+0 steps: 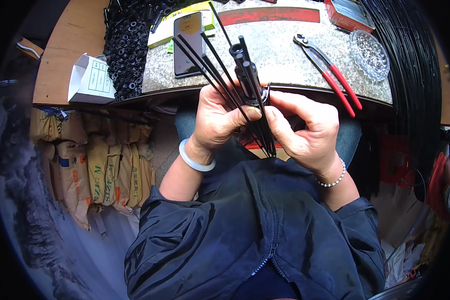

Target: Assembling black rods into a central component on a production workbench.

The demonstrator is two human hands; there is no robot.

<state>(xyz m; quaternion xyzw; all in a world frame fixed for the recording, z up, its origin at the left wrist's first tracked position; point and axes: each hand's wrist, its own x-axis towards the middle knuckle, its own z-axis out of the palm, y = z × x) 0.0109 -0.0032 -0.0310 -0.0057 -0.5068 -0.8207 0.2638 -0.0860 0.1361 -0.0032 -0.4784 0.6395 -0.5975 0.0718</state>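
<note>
Above my lap, both hands hold an assembly of a black ribbed hub [247, 76] with several thin black rods [217, 77] fanning up and down from it. My left hand [216, 114] is closed round the hub's left side, its thumb pressing on the rods. My right hand [307, 127] pinches at the hub's lower right side with thumb and forefinger; a small dark curved piece shows at its fingertips, too small to name. The fingers behind the hub are hidden. A pale bangle circles my left wrist and a beaded bracelet my right.
On the speckled worktop [285, 55] lie a phone [189, 52], red-handled pliers [331, 75], a clear glass dish [369, 56] and a red strip [270, 16]. Small black parts [127, 55] heap beside a white box [92, 79]. Long black rods [410, 55] hang right; paper sacks [75, 175] stand left.
</note>
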